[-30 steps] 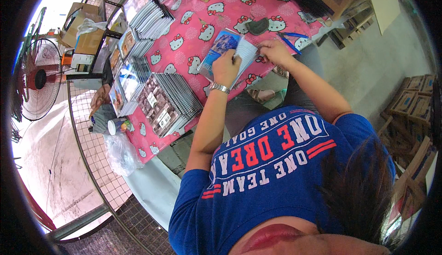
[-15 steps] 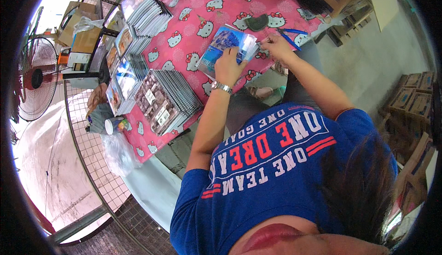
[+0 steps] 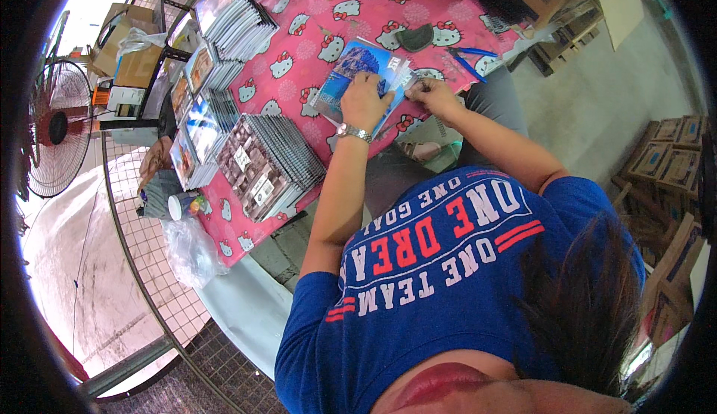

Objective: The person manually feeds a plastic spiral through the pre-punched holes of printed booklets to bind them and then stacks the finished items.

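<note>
A notebook with a blue photo cover (image 3: 349,65) lies on the table in front of me, turned at a slant. My left hand (image 3: 364,104) rests on its cover, thumb apart from the fingers, pressing from above. At the notebook's right edge, my right hand (image 3: 435,99) is closed in a pinch; what is between the fingertips is too small to make out. Blue-handled pliers (image 3: 472,63) lie beyond my right hand. A dark green half-round piece (image 3: 414,38) sits past the notebook's far corner.
Stacks of notebooks with brown covers (image 3: 258,167), blue covers (image 3: 203,126) and other photo covers (image 3: 228,14) stand along the table's left side. A fan (image 3: 60,122) is at the far left. Cardboard boxes (image 3: 665,152) are piled on the floor at right.
My right hand has moved left and slightly down, closer to the notebook's edge. The notebook and my left hand have shifted slightly left.
</note>
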{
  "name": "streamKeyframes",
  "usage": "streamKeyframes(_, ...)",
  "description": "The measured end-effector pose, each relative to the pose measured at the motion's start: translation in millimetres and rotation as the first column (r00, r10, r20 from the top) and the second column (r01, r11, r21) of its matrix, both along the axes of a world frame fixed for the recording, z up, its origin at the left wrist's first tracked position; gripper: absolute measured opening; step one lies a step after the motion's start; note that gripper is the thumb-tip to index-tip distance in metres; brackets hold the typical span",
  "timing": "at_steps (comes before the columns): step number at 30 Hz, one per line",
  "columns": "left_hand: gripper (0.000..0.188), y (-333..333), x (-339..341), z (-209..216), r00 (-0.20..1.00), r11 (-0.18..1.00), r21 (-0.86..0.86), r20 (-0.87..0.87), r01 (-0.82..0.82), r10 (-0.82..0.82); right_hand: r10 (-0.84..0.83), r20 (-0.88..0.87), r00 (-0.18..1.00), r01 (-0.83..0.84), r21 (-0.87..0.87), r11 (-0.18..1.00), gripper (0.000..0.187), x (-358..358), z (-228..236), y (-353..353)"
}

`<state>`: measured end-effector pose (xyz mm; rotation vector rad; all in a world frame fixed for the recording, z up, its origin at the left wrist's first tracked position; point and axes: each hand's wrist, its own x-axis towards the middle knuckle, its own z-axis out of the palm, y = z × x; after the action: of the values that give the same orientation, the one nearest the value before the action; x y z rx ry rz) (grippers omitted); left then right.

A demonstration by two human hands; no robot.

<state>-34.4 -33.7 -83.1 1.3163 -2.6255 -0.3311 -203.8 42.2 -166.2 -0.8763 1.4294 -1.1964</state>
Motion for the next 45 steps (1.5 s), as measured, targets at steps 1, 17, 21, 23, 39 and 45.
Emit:
streamKeyframes(1,0.043,-8,-2,0,1.0,1.0,0.0,0.024,0.02,-0.02,-0.012,-0.017,1.0,0.012,0.011,1.0,0.021,-4,-3,2)
streamKeyframes(17,0.032,-85,30,46,0.969,0.998,0.016,-0.235,-0.068,0.07,-0.104,0.052,0.993,0.111,-0.147,0.983,0.026,-46,62,4)
streamKeyframes(21,0.026,-21,18,94,0.997,0.98,-0.185,-0.021,0.069,-0.074,-0.05,0.103,0.993,0.069,-0.192,0.979,0.031,-41,83,5)
streamKeyframes(23,0.025,-3,7,92,0.996,0.979,-0.203,0.089,0.026,-0.008,-0.096,-0.074,0.993,0.065,-0.343,0.937,0.042,-28,81,1)
streamKeyframes(39,0.027,-27,4,93,0.942,0.949,-0.108,0.195,0.298,-0.274,0.178,-0.43,0.885,-0.373,-0.426,0.824,0.031,-35,125,-26)
streamKeyframes(45,0.029,-21,-11,91,0.959,0.973,-0.117,0.226,0.201,-0.171,-0.025,-0.656,0.755,-0.427,-0.519,0.74,0.026,-52,128,-48)
